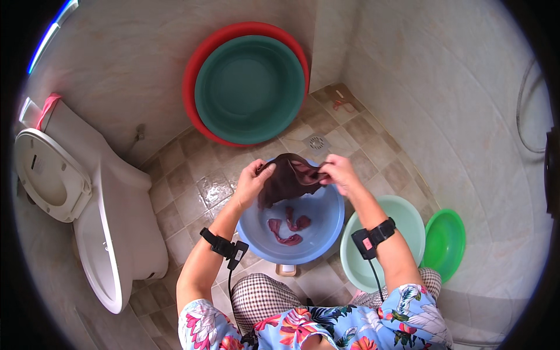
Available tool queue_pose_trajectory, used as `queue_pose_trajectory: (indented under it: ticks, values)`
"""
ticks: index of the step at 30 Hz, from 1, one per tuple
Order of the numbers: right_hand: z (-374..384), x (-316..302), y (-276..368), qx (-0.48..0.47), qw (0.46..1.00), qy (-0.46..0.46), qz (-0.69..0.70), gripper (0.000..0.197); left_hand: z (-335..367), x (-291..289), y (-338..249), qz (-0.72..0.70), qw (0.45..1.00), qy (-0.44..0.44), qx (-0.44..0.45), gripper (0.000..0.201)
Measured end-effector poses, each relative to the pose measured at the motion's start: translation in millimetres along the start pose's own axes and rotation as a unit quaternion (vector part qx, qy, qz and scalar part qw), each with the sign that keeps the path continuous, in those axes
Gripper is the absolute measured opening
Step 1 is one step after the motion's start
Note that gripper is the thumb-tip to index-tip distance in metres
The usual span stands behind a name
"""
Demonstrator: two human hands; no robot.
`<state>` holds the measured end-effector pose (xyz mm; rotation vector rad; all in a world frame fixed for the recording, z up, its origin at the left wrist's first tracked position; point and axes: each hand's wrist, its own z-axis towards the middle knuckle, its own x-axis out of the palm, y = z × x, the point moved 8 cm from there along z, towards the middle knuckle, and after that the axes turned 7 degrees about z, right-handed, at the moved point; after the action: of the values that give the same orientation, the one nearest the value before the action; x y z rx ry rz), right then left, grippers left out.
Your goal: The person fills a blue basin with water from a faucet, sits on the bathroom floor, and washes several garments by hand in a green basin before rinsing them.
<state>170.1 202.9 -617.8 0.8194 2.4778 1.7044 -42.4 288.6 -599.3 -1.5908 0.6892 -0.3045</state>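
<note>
A dark maroon piece of thin cloth is stretched between my two hands over the far side of a blue basin. My left hand pinches its left edge, and my right hand grips the right edge. The cloth hangs down into the basin; whether it is a garment I cannot tell. Below it, on the basin's bottom, lie crumpled dark red cloth pieces, apart from both hands. Each forearm wears a black strap with a small device and a cable.
A pale green basin stands right of the blue one, with a bright green basin beyond. Red and teal basins lean against the far wall. A toilet stands left. A floor drain and scissors are beyond my hands.
</note>
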Motion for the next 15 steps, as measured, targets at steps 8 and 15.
queue_pose_trajectory:
  ticks: [8,15]
  values:
    - [-41.8,99.2,42.0,-0.104,0.944,0.298,0.091,0.049,4.5,21.1,-40.1,0.039,0.995,0.061,0.073,0.032]
    - [-12.7,48.1,-14.2,-0.271,0.913,0.196,-0.234,0.062,4.2,38.8,-108.9,-0.018,0.991,0.131,0.009,0.023]
